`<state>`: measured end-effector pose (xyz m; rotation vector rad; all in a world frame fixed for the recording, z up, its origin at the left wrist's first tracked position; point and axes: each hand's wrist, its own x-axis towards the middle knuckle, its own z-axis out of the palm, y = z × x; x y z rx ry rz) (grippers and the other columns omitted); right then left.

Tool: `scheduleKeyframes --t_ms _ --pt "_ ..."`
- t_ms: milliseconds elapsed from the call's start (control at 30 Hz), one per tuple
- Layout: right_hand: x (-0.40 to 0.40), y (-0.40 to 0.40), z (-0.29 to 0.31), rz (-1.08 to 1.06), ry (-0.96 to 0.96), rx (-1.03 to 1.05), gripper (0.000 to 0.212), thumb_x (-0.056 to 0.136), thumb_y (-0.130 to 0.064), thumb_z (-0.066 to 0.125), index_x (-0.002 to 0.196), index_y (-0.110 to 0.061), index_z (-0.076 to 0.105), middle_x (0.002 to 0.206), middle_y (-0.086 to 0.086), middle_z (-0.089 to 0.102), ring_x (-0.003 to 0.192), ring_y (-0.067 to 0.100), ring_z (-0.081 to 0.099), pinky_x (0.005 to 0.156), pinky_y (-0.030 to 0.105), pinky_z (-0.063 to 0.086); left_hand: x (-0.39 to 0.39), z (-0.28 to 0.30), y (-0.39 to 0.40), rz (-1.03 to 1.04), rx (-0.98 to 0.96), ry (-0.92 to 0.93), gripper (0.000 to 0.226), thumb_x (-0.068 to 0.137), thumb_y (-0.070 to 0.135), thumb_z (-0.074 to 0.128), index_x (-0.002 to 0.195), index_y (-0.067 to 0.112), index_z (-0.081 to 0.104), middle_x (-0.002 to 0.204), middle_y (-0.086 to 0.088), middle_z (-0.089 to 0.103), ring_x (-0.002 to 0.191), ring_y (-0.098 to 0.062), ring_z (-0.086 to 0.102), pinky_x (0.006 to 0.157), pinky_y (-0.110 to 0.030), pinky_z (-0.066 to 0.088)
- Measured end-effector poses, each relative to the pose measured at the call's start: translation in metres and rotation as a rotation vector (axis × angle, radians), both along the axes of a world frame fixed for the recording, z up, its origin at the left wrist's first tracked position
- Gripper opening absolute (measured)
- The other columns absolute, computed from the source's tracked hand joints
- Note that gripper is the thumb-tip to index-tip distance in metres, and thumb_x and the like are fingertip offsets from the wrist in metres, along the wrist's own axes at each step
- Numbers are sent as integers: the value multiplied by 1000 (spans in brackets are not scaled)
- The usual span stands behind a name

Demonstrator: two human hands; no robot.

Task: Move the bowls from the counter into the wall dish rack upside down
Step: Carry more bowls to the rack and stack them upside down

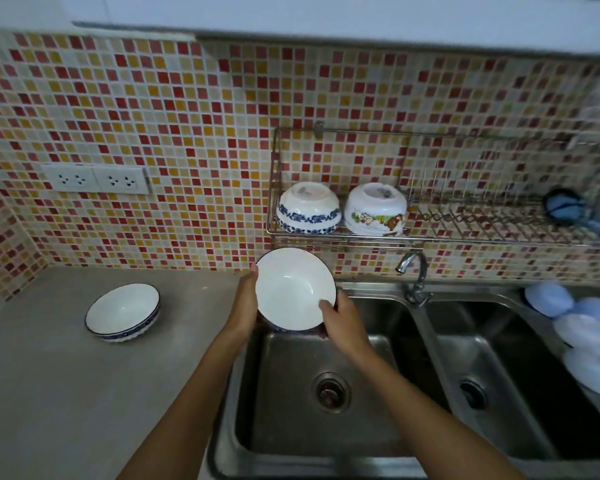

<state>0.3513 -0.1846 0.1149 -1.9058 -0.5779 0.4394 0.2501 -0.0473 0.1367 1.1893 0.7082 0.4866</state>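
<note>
two bare forearms reach up from the bottom of the frame over a steel sink (326, 441). at centre frame both hands hold a white bowl (293, 289) in the air, just below the rack, its open side tilted toward the camera. the left hand (245, 303) cups the left rim, fingers curled behind the bowl out of sight. the right hand (343, 323) clasps the lower right rim, its thumb (326, 305) pressed on the inner face; the other fingers are hidden behind. both hands are closed on the bowl.

the bowl looks like glazed ceramic: stiff, smooth, probably slippery if wet, and breakable if knocked on steel. the rim is the sound place to hold it, on opposite sides, for turning it over.

at middle left a second bowl (122, 312), blue-edged, sits upright on the grey counter (49, 375).

farther back, on the tiled wall, the wire rack (465, 233) already carries two bowls upside down: one with blue pattern (308, 209) and one with pictures (375, 209), side by side.
</note>
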Motion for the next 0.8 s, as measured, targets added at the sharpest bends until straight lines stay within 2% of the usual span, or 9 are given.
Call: scheduleKeyframes --t_ms 67,167,233,300,367,467,600,700,800 --pt "14 -10 17 -18 -73 37 37 93 -29 50 129 -21 50 111 -6 59 103 18 59 81 42 59 14 12 -8 8 76 -50 38 94 56 32 115 33 55 115 -2 66 103 -24 64 91 -43 52" --pt "32 -20 39 -16 -115 132 33 96 -29 49 128 -21 50 110 -4 60 94 14 61 67 36 61 30 35 -16 -1 148 -101 44 89 64 34 118 36 54 115 -2 68 103 -25 66 94 -48 52" --pt "45 -24 54 -17 -161 186 34 97 -31 48 129 -21 50 116 -2 61 100 15 60 76 40 60 40 54 -22 -3 143 -129 42 88 63 39 110 31 57 109 -2 69 97 -23 67 87 -43 54" --pt "60 -26 69 -16 -215 211 34 98 -31 46 129 -19 51 117 -4 60 105 12 56 86 33 53 50 73 -28 14 171 -149 44 85 64 43 108 29 57 107 -1 66 95 -20 66 81 -37 54" --pt "74 -28 86 8 -246 230 32 99 -32 43 127 -17 53 110 -9 60 101 10 56 78 23 52 59 91 -31 -23 221 -186 56 79 68 43 122 34 51 118 -2 62 105 -23 63 86 -41 56" --pt "100 -33 109 -18 -310 275 30 100 -39 39 112 -22 60 89 -15 61 86 8 60 69 32 57 76 114 -33 -34 327 -216 55 81 66 44 130 39 46 133 -1 51 117 -25 54 95 -49 51" --pt "152 -43 123 -167 -486 231 33 100 -38 41 114 -20 65 78 0 67 58 5 52 51 17 38 107 138 -36 50 470 -211 55 85 57 53 136 42 39 144 0 41 120 -22 47 97 -47 50" --pt "196 -51 108 -263 -598 72 32 98 -32 46 122 -19 62 111 1 69 84 17 64 71 24 52 129 152 -40 90 651 -129 72 80 51 64 142 36 32 141 -7 45 119 -24 50 98 -39 48" --pt "217 -55 86 -305 -721 -153 34 96 -32 42 117 -12 60 117 11 67 102 26 62 91 39 52 153 163 -48 74 856 -77 89 72 50 73 146 24 29 143 -6 42 123 -18 46 95 -27 40"
